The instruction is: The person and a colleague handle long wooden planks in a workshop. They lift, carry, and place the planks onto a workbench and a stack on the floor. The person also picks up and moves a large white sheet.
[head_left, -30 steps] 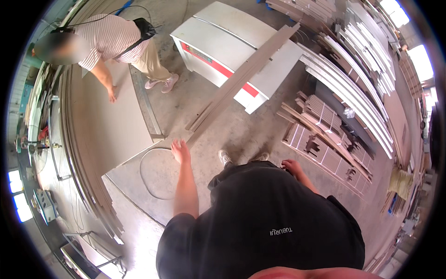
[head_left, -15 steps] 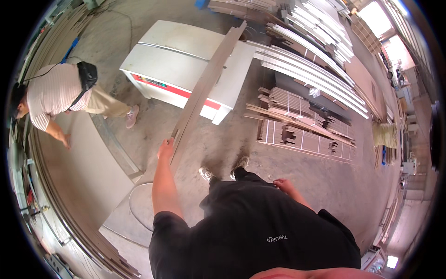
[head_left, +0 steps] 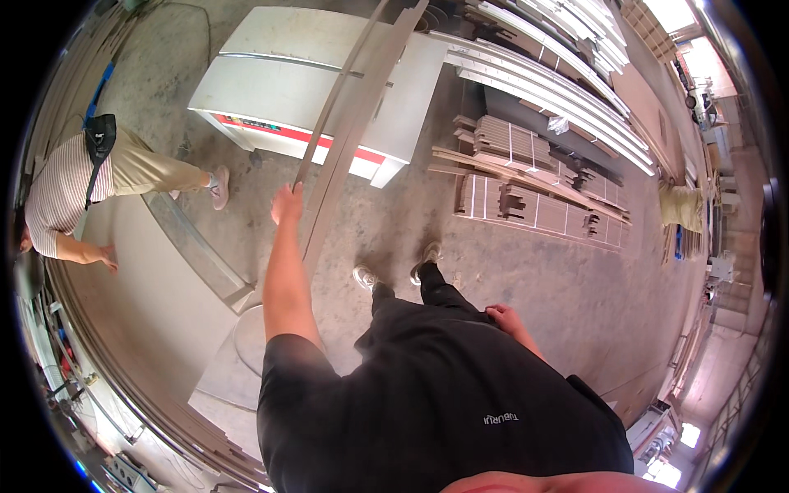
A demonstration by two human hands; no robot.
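Observation:
My left hand (head_left: 287,204) is closed around the near end of a long, narrow brown strip (head_left: 335,94), which slants away over the white machine. Just right of it, a wider brown board (head_left: 355,131) lies across the machine's top and juts out toward me past its front edge. A gap shows between strip and board. The white machine (head_left: 283,86) has a red band and small controls along its front. Down beside my hip, my right hand (head_left: 507,317) is closed with curled fingers. Whether anything is inside it is hidden.
At left, a person in a striped shirt (head_left: 70,185) leans over a large pale sheet (head_left: 156,287). Strapped bundles of brown boards (head_left: 534,205) lie on the floor to the right, below long white profiles (head_left: 559,111). A pale roll (head_left: 680,205) stands farther right.
The narrow strip has come apart leftward from the wider board, with my left hand on its end. The co-worker has moved farther left. My right hand stays by my hip.

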